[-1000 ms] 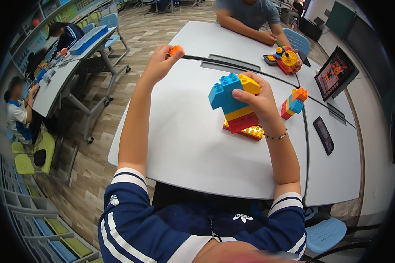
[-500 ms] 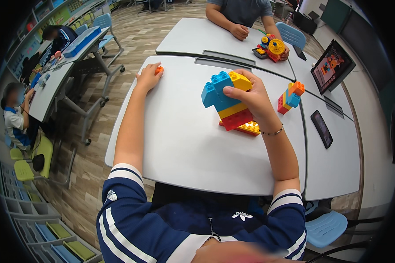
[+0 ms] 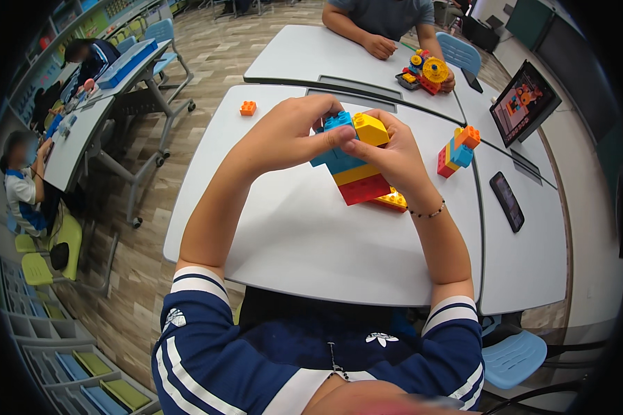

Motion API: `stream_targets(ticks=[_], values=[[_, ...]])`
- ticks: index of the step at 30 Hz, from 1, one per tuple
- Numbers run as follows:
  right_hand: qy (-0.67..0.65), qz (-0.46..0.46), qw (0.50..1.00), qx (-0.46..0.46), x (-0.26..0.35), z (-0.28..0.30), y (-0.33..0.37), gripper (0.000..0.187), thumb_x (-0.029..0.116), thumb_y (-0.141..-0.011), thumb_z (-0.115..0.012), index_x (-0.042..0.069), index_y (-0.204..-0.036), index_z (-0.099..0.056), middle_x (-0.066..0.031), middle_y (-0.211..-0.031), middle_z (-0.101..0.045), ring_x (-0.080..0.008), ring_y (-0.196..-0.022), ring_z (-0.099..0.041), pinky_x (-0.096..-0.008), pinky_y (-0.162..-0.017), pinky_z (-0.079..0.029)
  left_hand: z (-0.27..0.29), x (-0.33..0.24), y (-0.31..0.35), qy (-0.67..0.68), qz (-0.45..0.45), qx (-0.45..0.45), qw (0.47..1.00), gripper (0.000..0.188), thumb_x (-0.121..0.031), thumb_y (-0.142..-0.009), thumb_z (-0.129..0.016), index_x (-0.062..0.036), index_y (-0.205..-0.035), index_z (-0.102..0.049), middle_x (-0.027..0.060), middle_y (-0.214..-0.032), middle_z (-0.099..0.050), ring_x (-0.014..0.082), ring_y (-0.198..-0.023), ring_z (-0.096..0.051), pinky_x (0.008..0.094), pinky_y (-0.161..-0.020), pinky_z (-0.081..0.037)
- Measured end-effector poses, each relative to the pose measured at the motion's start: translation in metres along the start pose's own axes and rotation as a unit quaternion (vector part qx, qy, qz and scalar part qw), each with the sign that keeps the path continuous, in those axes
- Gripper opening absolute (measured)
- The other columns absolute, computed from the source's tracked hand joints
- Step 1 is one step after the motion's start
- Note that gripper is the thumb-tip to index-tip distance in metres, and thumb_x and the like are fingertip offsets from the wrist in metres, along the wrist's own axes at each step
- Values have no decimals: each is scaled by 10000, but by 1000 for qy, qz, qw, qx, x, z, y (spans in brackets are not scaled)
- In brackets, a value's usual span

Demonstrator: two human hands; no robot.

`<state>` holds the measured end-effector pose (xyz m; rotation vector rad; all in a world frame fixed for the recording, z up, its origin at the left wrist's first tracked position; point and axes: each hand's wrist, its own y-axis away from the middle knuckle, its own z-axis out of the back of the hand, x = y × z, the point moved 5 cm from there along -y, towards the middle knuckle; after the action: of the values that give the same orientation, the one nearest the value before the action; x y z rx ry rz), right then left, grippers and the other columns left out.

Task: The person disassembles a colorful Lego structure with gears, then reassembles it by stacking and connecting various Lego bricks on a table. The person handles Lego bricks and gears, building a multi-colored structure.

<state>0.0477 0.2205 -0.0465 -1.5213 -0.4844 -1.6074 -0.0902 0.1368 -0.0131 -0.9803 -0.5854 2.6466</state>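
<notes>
From my end of the feed I see both hands on one brick build (image 3: 363, 187), which sits tilted in the middle of the grip: blue at its upper left, yellow at its upper right, then a yellow layer and red at the bottom. The right hand (image 3: 400, 158) pinches it from the right, thumb across the front and fingers behind the yellow brick. The left hand (image 3: 284, 142) closes on the blue part from the left, its thumb along the near face; I cannot tell exactly where all its fingertips press. The two thumbs nearly meet.

Just beneath the grip, partly covered by the build, I make out a red and yellow base (image 3: 393, 200) on the white table (image 3: 291, 238); whether the two touch, I cannot tell. Left of the grip, near the left forearm, lies a small orange brick (image 3: 248, 108). To the right of the grip stands a multicoloured brick stack (image 3: 455, 155), with a dark phone (image 3: 507, 201) farther right and a tablet (image 3: 526, 104) beyond. Past the grip, another person's hand touches a geared model (image 3: 429, 72).
</notes>
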Motion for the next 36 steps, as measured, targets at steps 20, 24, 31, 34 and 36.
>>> stream_targets(ticks=[20, 24, 31, 34, 36], values=[[-32, -26, 999, 18, 4, -7, 5, 558, 359, -741, -837, -6, -1077, -581, -100, -939, -676, -156, -854, -676, -277, -762, -561, -12, 2, 7, -20, -11, 3, 1000, 482, -414, -1040, -279, -20, -921, -530, 160, -735, -582, 364, -771, -602, 520, -1155, -223], [-20, -47, 999, 15, 1, -8, 3, 555, 366, -737, -838, 23, -1088, -579, -72, -927, -662, -138, -851, -666, -264, -760, -557, -13, 7, 8, -18, -3, 1, 1000, 511, -431, -1039, -270, -23, -917, -552, 152, -743, -592, 343, -762, -601, 498, -1139, -244], [20, 12, 999, 23, 16, -2, 13, 539, 363, -711, -856, 29, -1059, -618, -57, -910, -667, -119, -821, -656, -242, -739, -547, 31, 52, 14, 159, 78, -97, 979, 587, -522, -1024, -304, -35, -896, -607, 75, -784, -602, 139, -706, -556, 270, -701, -463], [-2, 8, 1000, 1, 19, 2, 11, 505, 345, -719, -853, 33, -1045, -628, -53, -911, -666, -111, -817, -653, -237, -736, -545, 47, 80, 17, 33, 62, -140, 988, 525, -507, -990, -429, -19, -959, -620, 86, -880, -591, 166, -756, -557, 294, -742, -465], [13, 6, 1000, -19, 21, 7, 11, 489, 330, -732, -845, 32, -1052, -625, -54, -917, -664, -107, -819, -653, -236, -736, -545, 61, 111, 22, -84, 110, -159, 977, 472, -479, -955, -533, -19, -968, -633, 93, -927, -585, 191, -800, -563, 310, -790, -463]])
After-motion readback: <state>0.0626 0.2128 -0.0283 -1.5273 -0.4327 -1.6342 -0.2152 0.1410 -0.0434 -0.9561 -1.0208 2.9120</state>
